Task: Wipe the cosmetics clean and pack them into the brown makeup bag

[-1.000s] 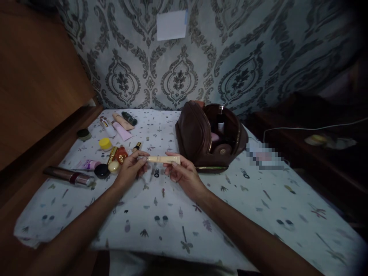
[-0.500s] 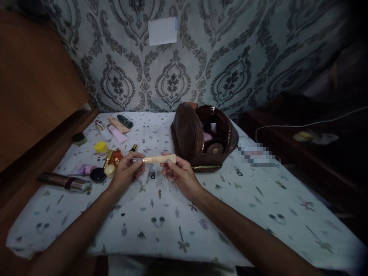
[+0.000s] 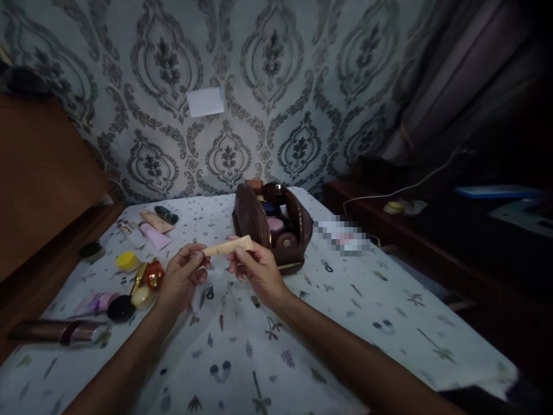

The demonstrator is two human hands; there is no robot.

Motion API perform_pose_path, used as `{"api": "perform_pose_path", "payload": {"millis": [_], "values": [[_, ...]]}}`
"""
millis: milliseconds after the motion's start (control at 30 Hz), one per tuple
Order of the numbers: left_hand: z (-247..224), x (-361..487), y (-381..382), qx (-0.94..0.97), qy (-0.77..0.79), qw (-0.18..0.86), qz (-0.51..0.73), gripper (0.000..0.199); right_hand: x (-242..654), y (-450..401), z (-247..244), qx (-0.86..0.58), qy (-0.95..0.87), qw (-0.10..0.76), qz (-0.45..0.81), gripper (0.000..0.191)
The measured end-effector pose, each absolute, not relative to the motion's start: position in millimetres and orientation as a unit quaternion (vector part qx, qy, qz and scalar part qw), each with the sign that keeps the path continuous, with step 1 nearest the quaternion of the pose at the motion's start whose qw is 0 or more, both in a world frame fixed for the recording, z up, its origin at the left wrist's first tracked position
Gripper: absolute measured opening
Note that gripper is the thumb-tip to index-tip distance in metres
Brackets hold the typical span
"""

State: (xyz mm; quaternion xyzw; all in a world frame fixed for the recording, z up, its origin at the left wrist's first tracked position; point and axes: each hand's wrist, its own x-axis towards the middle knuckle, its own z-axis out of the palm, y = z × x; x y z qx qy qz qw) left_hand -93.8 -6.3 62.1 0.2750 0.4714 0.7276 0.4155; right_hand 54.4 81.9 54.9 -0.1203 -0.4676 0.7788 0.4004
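A slim, pale yellow cosmetic tube [image 3: 222, 247] is held nearly level above the table, its right end slightly higher. My left hand [image 3: 182, 275] pinches its left end, and the fingers cover most of the cap there. At the flat right end, my right hand [image 3: 258, 271] grips it between thumb and fingers. Just behind my right hand stands an open brown makeup bag [image 3: 250, 216] with a gold zip. Inside it are a dark bottle with a silver top [image 3: 280, 199], a pink item [image 3: 275, 225] and other things in shadow.
Left on the patterned tablecloth [image 3: 242, 351] lie a yellow-lidded jar [image 3: 127, 261], an amber bottle [image 3: 154, 275], a black round lid [image 3: 121, 309], a long brown tube [image 3: 52, 332] and several tubes farther back, including a pink one [image 3: 154, 235]. A white cable [image 3: 401, 190] runs at the right.
The camera view has shifted, so the table and bag appear lower and farther left. Both hands still hold the tube, whose right end now tilts up a little more.
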Motion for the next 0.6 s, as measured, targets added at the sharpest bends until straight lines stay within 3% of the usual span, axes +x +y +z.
{"api": "perform_pose_path", "payload": {"millis": [200,600], "values": [[71,-75,14,0.298,0.461,0.406,0.73,0.038,67,91,70,-0.128,-0.468,0.444,0.753,0.048],[136,-48,55,0.519,0.526,0.158,0.655,0.018,79,91,50,-0.14,-0.51,0.408,0.744,0.044]]}}
